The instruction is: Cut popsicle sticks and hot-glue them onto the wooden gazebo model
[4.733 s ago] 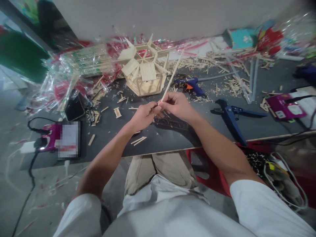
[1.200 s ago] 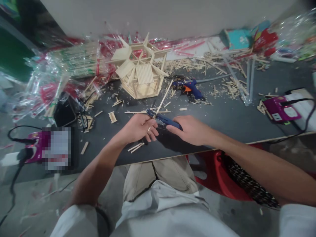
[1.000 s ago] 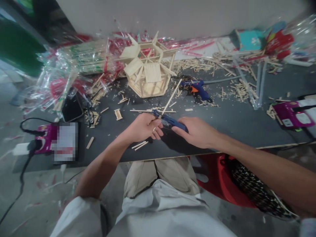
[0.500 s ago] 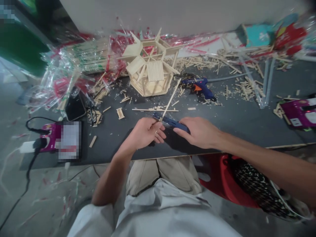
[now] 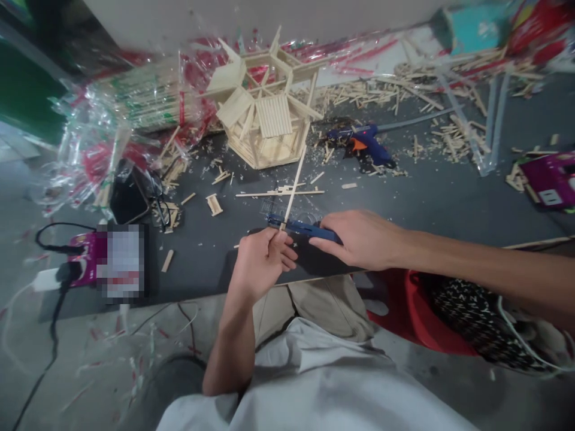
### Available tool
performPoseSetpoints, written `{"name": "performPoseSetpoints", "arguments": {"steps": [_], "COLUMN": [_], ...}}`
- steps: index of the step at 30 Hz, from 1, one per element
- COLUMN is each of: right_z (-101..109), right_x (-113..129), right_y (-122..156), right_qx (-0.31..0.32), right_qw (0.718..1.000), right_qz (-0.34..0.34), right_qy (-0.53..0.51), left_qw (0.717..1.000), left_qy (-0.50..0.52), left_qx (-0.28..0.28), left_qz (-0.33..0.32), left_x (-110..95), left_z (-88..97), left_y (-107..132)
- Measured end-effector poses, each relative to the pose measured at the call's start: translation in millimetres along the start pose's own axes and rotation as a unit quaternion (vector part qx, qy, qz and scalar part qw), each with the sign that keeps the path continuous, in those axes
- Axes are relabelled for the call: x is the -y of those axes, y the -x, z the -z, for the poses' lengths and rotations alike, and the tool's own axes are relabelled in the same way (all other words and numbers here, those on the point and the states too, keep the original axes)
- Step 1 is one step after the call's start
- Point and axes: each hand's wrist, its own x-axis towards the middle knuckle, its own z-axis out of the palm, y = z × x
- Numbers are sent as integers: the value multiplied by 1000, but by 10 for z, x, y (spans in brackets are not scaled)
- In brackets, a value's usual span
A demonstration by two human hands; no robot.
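My left hand [image 5: 263, 263] is closed round the near end of a long thin wooden stick [image 5: 294, 182] that slants up and away over the dark board [image 5: 426, 203]. My right hand [image 5: 359, 238] grips the handles of blue cutting pliers [image 5: 299, 227]; their jaws sit across the stick just above my left fingers. Behind them stands a hexagonal model house of wooden sticks [image 5: 265, 123]. A blue glue gun [image 5: 366, 143] lies to its right.
Loose sticks and offcuts [image 5: 278, 193] litter the board. Clear plastic packs of sticks [image 5: 144, 108] pile at the back left, beside a black phone [image 5: 128, 200]. A purple power box [image 5: 92, 260] lies left, another purple box [image 5: 545, 179] right. A red stool [image 5: 406, 317] stands under my right arm.
Earlier both hands held the stick alone; my right hand has since picked up the blue pliers and set them across it. Over the last second my hands stay nearly still while the view shifts slightly.
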Motion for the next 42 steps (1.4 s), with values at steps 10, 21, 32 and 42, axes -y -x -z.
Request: {"name": "performPoseSetpoints", "arguments": {"steps": [10,21,32,42], "right_z": [-9,-392,-1144,-1115], "right_x": [-114,-828,-1512,-1546], "right_y": [92,624,864,859], "right_qx": [-11,-207,-386,-345], "right_qw": [997,927,812,830], "right_qz": [-24,-256,-368,-400], "right_qy": [66,178,236,179], "left_qw": [998,823,765,704], "left_qy": [-32,-478,-540,-642], "left_qx": [-3,-232,-160,-52], "left_qz": [-53,-201,-314,-300], "left_x": [-4,236,70,-379], "left_z": [24,513,443,167], "left_y": [86,26,1,-535]}}
